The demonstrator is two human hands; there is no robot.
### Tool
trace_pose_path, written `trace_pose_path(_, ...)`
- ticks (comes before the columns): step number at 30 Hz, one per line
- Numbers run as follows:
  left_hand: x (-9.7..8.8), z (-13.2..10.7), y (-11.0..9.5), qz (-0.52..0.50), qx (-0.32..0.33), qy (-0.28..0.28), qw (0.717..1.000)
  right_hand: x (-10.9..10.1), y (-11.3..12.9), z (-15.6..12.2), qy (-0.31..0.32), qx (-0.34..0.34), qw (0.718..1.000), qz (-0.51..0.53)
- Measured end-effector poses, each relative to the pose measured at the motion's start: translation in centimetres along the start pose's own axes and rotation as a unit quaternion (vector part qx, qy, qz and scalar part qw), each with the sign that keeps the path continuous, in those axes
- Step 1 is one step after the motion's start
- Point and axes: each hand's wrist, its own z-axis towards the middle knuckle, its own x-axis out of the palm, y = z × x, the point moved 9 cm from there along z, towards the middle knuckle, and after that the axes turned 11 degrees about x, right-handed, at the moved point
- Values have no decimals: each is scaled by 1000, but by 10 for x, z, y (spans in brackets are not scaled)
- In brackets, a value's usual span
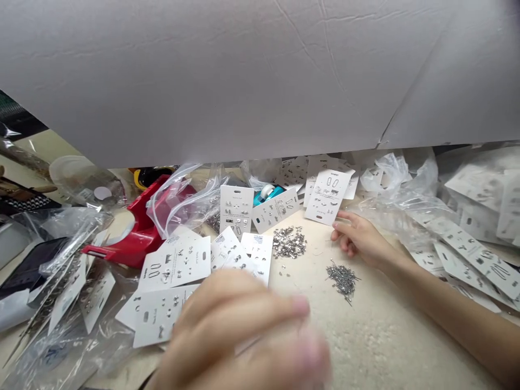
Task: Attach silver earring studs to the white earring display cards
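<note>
My right hand (355, 235) is closed at the lower right corner of a white earring card (328, 197), which stands tilted with small metal pieces and black outline prints on it. Below this hand lies a pile of thin metal pins (342, 280). A heap of small shiny metal pieces (290, 242) is to the left of the pins. Large and close to the camera, my left hand (244, 336) is smeared by motion. Its fingers are bent, thumb and forefinger near each other; whether they grip anything cannot be made out.
Filled earring cards (176, 262) overlap on the left, near a red tape dispenser (140, 227). Clear plastic bags (187, 200) and a teal tape dispenser (268, 195) stand behind. More cards (475, 252) and bagged ones lie right. A large pale panel (244, 81) overhangs the back.
</note>
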Motion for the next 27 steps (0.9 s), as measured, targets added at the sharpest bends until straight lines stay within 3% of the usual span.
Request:
trace_pose_path(3,31,20,35,-56,-39,41,997,-1,4,2,-12,-24,1000,5)
trace_pose_path(4,41,19,54,-85,-100,53,990,-1,7,-1,-14,-38,999,5)
trace_pose_path(6,59,9,86,-169,-223,73,957,-1,13,-9,-15,-70,997,6)
trace_pose_path(8,75,-6,104,-277,-314,79,905,-1,22,-23,-19,-121,992,-3)
trace_pose_path(10,86,-18,110,-363,-367,74,854,0,33,-40,-28,-204,978,-31)
trace_pose_path(13,96,-30,109,-417,-413,69,807,4,44,-64,-47,-322,943,-74)
trace_pose_path(17,108,-42,93,-472,-434,104,760,1,40,-72,-88,-353,928,-85)
trace_pose_path(20,107,-47,90,-467,-451,101,754,0,39,-75,-100,-363,922,-90)
trace_pose_path(22,104,-49,93,-443,-458,87,766,0,39,-77,-94,-357,926,-78)
trace_pose_path(27,91,-50,103,-357,-439,28,824,5,30,-65,19,-223,969,99)
